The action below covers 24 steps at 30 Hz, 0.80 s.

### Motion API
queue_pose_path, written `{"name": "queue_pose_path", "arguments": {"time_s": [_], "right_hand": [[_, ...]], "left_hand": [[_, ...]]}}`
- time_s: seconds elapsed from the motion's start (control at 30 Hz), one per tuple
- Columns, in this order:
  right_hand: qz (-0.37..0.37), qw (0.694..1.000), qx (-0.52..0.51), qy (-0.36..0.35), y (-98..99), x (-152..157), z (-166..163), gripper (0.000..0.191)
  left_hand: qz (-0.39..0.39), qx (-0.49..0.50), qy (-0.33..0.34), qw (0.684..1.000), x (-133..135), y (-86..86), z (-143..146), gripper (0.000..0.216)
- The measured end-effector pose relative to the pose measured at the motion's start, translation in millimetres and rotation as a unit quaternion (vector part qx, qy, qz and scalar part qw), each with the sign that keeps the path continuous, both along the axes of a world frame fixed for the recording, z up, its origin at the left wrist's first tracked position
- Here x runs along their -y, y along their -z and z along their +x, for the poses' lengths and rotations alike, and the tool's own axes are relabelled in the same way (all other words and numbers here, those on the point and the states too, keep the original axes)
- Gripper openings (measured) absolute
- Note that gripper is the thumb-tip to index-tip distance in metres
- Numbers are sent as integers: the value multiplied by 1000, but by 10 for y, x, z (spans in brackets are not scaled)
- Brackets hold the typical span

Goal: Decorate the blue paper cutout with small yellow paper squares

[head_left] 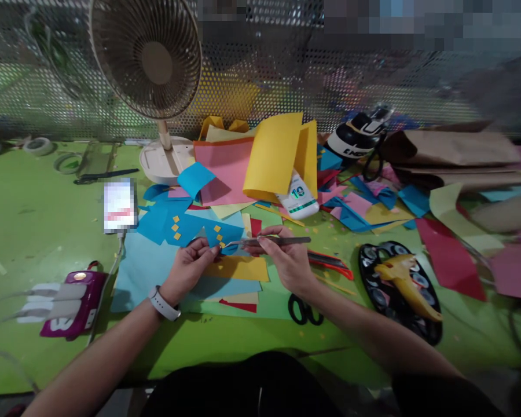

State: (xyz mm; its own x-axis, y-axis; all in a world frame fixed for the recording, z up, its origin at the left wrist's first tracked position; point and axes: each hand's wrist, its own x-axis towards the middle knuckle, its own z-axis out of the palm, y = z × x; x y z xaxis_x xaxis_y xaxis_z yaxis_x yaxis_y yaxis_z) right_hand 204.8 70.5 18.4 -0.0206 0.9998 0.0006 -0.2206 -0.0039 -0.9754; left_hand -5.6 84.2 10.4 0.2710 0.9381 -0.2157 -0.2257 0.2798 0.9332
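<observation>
My left hand is closed, thumb and fingertips pinching the lower left edge of a small blue paper piece. A few yellow paper diamonds lie in a row on that piece. In my right hand is a pair of metal tweezers, gripped between thumb and fingers. Its thin tips point left and reach the blue piece near the lowest diamond; whether they clasp it I cannot tell. Just left lies another blue paper piece with similar yellow diamonds. Light blue sheets and a yellow strip are underneath.
An orange utility knife and black-handled scissors flank my right forearm. Rightward, a yellow glue gun rests on a black tray. A fan and paper scraps stand behind; a purple power strip lies left.
</observation>
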Motion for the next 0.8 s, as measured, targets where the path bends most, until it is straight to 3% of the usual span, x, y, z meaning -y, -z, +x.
{"name": "queue_pose_path", "arguments": {"time_s": [0.8], "right_hand": [[-11,1000,5,5,-43,16,-55,34]], "left_hand": [[-5,5,2,1000,-1,-25,8,32]]}}
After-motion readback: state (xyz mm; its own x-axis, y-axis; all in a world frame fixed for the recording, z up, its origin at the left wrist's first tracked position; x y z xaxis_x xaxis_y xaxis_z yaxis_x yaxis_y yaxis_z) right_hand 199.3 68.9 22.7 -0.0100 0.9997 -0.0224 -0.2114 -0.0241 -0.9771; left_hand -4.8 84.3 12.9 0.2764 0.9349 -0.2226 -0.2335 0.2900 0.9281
